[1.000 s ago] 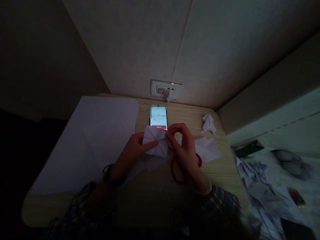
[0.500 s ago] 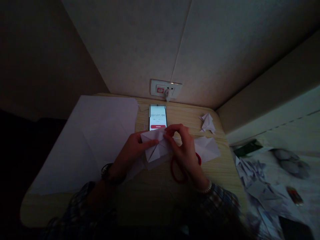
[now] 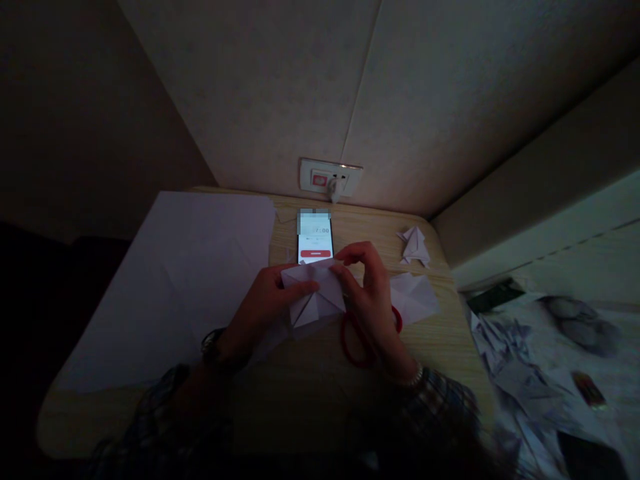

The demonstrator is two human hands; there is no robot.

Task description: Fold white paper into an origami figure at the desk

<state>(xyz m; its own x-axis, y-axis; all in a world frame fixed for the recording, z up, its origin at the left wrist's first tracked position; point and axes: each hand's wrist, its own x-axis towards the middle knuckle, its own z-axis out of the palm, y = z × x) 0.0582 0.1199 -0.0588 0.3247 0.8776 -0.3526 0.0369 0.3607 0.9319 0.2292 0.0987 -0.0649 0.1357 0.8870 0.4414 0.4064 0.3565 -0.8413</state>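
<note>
A creased, folded white paper [image 3: 327,295] is held up above the table between both hands. My left hand [image 3: 270,293] grips its left side, thumb lying on the front face and fingers behind. At the paper's upper right corner, my right hand [image 3: 367,287] pinches the edge between thumb and fingers. Red-handled scissors [image 3: 356,347] lie under my right hand, which hides part of them. To the right rests another creased sheet [image 3: 414,298]. A folded paper frog [image 3: 415,247] sits behind that sheet.
A large stack of white paper [image 3: 215,227] covers the table's left side. A lit phone [image 3: 315,239] lies behind the held paper, below a wall socket [image 3: 330,179] with a plug. To the right, many folded papers [image 3: 520,373] lie on a lower white surface.
The right side of the held paper now shows flatter and wider, and my right fingers sit slightly farther right along its top edge. My left hand has kept its grip.
</note>
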